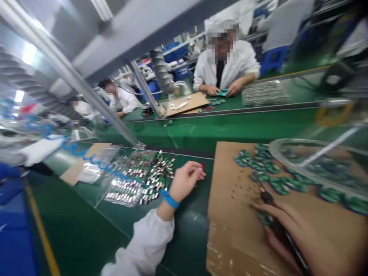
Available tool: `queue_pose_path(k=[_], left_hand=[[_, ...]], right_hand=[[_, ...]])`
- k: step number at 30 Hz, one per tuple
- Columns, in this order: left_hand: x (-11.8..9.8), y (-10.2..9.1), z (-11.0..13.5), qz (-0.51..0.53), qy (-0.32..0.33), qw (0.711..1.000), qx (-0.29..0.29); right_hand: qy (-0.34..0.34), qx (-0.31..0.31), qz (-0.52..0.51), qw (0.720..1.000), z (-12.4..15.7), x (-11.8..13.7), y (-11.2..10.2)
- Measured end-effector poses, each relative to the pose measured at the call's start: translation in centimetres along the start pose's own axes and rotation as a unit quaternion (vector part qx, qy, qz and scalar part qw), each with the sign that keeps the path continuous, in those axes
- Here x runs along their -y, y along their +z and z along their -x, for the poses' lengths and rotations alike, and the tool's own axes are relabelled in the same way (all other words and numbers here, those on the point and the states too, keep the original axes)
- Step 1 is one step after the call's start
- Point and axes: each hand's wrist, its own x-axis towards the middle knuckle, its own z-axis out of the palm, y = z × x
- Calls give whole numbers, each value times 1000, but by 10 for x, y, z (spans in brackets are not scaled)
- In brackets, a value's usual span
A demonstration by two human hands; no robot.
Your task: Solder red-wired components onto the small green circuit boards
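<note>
My left hand point(186, 179), a blue wrist strap point(170, 199) at its wrist, is over the green bench with its fingers curled together. A small dark red piece point(203, 166) shows at its fingertips; I cannot tell whether it is gripped. Just left of it lie many small circuit boards with shiny metal ends point(155, 180). My right hand point(299, 234), blurred, is closed around a black-handled soldering iron point(266, 197) pointing away over the cardboard point(227, 207). Round green circuit boards point(278, 185) lie by its tip, and another green board point(263, 217) is partly hidden by the hand.
A clear ring-shaped magnifier or shield point(313, 161) overhangs the boards at right. Plastic trays point(123, 191) and a blue coiled cord point(94, 159) are at left. A metal post point(115, 119) rises from the bench. Across the green divider point(184, 132) a person in white point(227, 73) handles a green piece.
</note>
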Motion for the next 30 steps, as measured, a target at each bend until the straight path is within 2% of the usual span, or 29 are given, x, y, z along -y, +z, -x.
queue_pose_path(k=[2,4,6,9,12,14,16,18,22,24,27,30], left_hand=[[2,-8,-3,-40,1,999,-14],[2,-12,-4,-68,-4,997,-24],[-2,-6,-1,-66,-15,998,-4],[-15,19,11,-41,-42,991,116],[-28,51,20,-49,-48,965,255],[-31,68,20,-73,-24,946,316],[-31,79,17,-100,6,931,352],[-29,83,14,-125,26,925,359],[-25,79,13,-158,59,921,352],[-24,77,15,-174,74,918,348],[-23,77,17,-203,99,914,337],[-20,78,17,-232,145,906,322]], right_hand=[[-9,38,9,999,3,8,-9],[-18,24,9,1000,1,14,-15],[0,38,-9,999,-3,19,-20],[32,74,-57,995,-9,25,-24],[39,66,-82,994,-12,29,-26],[35,54,-87,994,-12,30,-28],[37,38,-88,995,-11,31,-32],[41,17,-90,995,-9,31,-38],[32,-40,-85,995,-2,29,-50],[62,-65,-89,992,2,28,-51],[126,-99,-167,973,10,29,-48],[153,-139,-242,948,16,31,-46]])
